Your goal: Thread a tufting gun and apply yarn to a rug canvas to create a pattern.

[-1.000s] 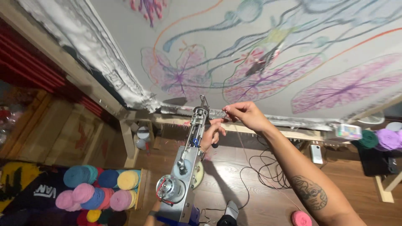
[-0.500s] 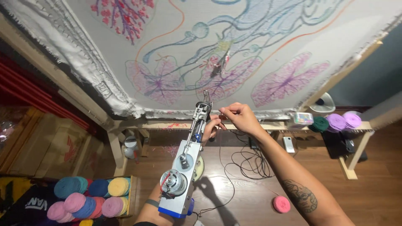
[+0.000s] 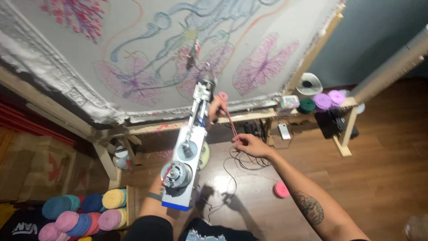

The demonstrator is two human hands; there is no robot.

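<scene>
Overhead, the left hand (image 3: 217, 108) grips the front of a tufting gun (image 3: 189, 151) pointed at the stretched cloth (image 3: 133, 49). Just below, the right hand (image 3: 249, 145) pinches a pink yarn (image 3: 229, 120) running up to the gun's tip.

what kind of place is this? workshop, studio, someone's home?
Most likely a rug-tufting studio. A big cloth on a wooden frame carries a drawn and partly tufted design, the left hand holds a tufting gun while the right hand pulls pink yarn, and yarn balls lie on the floor.
</scene>
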